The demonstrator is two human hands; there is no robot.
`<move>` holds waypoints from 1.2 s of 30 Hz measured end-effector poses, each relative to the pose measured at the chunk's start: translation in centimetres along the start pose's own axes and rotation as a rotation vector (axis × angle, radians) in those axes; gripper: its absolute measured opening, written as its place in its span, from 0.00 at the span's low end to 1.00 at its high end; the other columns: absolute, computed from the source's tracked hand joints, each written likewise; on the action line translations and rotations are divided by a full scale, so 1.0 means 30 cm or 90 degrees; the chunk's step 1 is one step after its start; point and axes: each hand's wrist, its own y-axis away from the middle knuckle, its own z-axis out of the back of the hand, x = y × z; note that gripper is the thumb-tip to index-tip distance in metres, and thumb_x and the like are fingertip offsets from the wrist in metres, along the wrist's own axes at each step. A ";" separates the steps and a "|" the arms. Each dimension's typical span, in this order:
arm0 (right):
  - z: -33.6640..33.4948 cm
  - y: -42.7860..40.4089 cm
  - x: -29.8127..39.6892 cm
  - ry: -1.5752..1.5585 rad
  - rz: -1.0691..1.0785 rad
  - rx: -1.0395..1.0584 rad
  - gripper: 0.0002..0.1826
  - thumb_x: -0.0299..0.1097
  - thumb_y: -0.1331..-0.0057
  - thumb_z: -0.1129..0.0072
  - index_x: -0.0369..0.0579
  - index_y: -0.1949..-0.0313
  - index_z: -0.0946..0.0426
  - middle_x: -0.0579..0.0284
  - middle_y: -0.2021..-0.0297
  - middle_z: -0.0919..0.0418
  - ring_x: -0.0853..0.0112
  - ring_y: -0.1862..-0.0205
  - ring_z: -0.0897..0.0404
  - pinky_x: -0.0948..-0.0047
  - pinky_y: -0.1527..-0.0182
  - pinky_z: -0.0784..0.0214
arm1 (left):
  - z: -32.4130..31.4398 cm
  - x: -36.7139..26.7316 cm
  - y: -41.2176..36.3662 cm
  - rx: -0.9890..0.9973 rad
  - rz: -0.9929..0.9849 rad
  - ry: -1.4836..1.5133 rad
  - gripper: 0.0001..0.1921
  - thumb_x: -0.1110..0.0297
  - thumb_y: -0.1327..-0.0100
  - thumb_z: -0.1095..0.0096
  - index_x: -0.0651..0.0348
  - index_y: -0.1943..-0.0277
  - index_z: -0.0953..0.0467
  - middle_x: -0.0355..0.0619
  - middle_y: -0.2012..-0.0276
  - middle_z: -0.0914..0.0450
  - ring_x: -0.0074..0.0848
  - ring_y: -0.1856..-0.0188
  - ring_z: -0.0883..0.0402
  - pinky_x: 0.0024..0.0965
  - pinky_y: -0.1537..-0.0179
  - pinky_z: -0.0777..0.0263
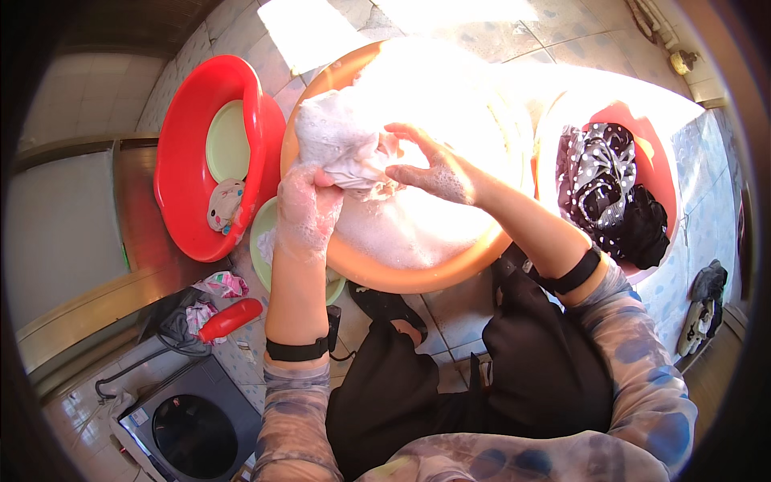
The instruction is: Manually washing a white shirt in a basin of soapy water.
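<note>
A wet white cloth covered in suds is held up over a large orange basin. My left hand, foamy to the wrist, grips the lower left part of the cloth between thumb and fingers. At the cloth's right edge is my right hand, thumb and forefinger spread apart, with suds on its skin. Whether its fingertips touch the fabric is hard to tell. White foam fills the basin, and strong sunlight washes out its far side.
Left stands a red basin holding a pale green basin and a small printed cloth. A green basin sits under my left forearm. Dark polka-dot clothes fill a right-hand tub. A red bottle and a washing machine are lower left.
</note>
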 end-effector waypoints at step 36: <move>0.454 0.052 0.717 -0.022 0.234 0.033 0.21 0.46 0.40 0.41 0.43 0.54 0.29 0.60 0.64 0.24 0.73 0.64 0.26 0.73 0.57 0.32 | -0.289 -0.541 0.375 -0.193 -0.279 -0.570 0.13 0.61 0.32 0.58 0.61 0.58 0.29 0.43 0.62 0.26 0.26 0.59 0.26 0.30 0.55 0.29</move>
